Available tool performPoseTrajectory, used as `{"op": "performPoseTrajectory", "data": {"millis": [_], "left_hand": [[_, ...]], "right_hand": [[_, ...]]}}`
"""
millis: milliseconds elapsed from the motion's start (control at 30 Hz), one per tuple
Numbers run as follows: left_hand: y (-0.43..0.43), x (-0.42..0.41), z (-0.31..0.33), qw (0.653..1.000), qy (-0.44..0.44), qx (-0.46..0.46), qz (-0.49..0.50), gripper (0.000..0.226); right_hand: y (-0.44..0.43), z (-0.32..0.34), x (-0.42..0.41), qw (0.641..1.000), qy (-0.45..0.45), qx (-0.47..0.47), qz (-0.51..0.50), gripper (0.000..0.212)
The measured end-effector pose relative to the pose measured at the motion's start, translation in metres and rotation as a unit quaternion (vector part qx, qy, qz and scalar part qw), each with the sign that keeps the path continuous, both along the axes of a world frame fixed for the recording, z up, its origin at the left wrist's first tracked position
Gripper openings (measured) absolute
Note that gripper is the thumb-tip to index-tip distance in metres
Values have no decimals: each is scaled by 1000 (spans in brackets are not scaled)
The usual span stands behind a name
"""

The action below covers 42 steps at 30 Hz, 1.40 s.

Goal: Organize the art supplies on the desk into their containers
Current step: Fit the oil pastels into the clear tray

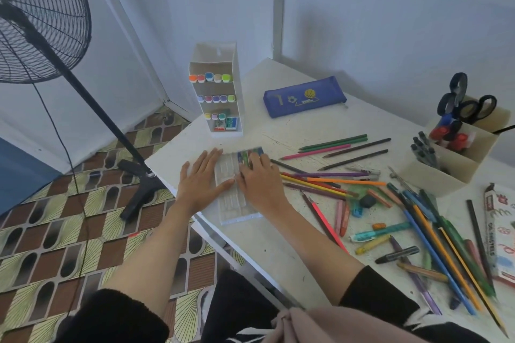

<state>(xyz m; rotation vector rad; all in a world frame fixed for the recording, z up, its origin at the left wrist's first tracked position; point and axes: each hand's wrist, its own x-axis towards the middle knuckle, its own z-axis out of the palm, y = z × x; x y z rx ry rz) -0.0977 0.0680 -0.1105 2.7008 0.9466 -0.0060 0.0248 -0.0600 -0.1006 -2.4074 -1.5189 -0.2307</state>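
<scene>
White plastic tray [230, 203] – lies flat at the near left edge of the surface [292, 133], long side running away from the person
- Far end of tray: a few coloured pastel sticks [248, 154] in its grooves; the rest of the grooves look bare
- Left hand [202, 178]: palm down on the surface against the tray's left side, fingers straight and spread, thumb tip touching the tray
- Right hand [260, 179]: lies over the tray's right half, fingers stretched onto the pastel sticks, not curled round any; fingertips blurred

Around the tray
- Beyond it: upright white marker rack [216, 92], three rows of capped markers, small boxes at its foot
- Beyond and right: blue pencil case [305, 96], lying flat
- Right: loose coloured pencils [334, 178], crayons and pens scattered
- Far right: cream organiser box [451, 164] with pens; scissors [468, 104] standing in it
- Right edge: oil pastel box [498, 231]
- Left, on the floor: black pedestal fan [41, 17]
</scene>
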Motion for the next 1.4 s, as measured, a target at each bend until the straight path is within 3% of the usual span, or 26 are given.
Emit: {"op": "performPoseTrajectory", "data": {"millis": [167,400,500,733,867,1000,1133,1200,1300,1400], "left_hand": [[2,0,-3,1000,-12,-5,-1,96],[1,1,-1,1000,-5,7,2,96],[1,1,-1,1000,-8,7,2,97],[-1,1,1,1000,-5,3,5,97],[-1,2,2,1000,-4,1,5,98],[-1,2,2,1000,-9,1,6,98],[-2,2,2,1000,-1,1,5,99],[-2,2,3,1000,4,1,6,97],[-1,1,3,1000,0,-1,5,95],[-1,0,1,1000,-9,-3,3,96]], "right_hand": [[-15,22,21,1000,21,14,-15,31],[-95,39,110,961,145,89,-216,26],[-129,37,140,943,177,68,-273,20],[-149,30,146,930,244,20,-273,14],[-147,30,141,941,207,15,-267,5],[-141,32,130,952,136,8,-274,9],[-124,38,115,957,117,61,-259,13],[-110,43,100,952,181,95,-230,18],[-80,49,70,907,363,128,-169,20],[-44,48,49,870,459,131,-126,23]]}}
